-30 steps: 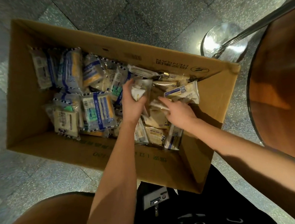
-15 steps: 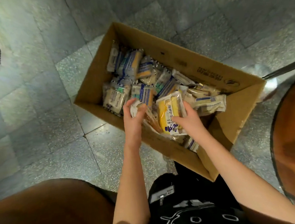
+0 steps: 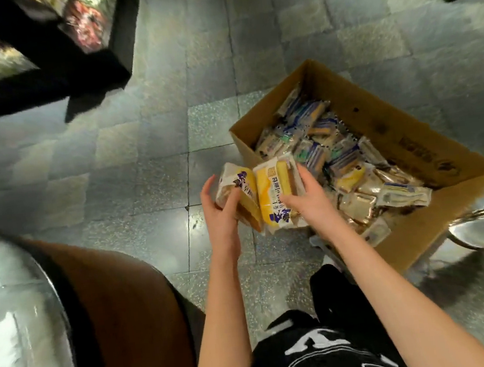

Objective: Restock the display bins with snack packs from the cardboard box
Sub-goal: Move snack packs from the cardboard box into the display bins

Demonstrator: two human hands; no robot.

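My left hand [image 3: 222, 216] grips one snack pack [image 3: 235, 185], my right hand [image 3: 310, 202] a second pack [image 3: 275, 191]; I judge the slick wrappers could slip to the floor [image 3: 143, 180].

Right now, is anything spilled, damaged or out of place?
Nothing stands out. The wrapped snack packs lie jumbled but inside the brown cardboard box, none clearly on the grey tiled floor.

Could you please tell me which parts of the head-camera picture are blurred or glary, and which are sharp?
Head view: the top-left bins are smeared by motion blur; head view: the packs in the left hand and right hand are sharp; head view: glare whitens a floor tile beside them, and the box is soft.
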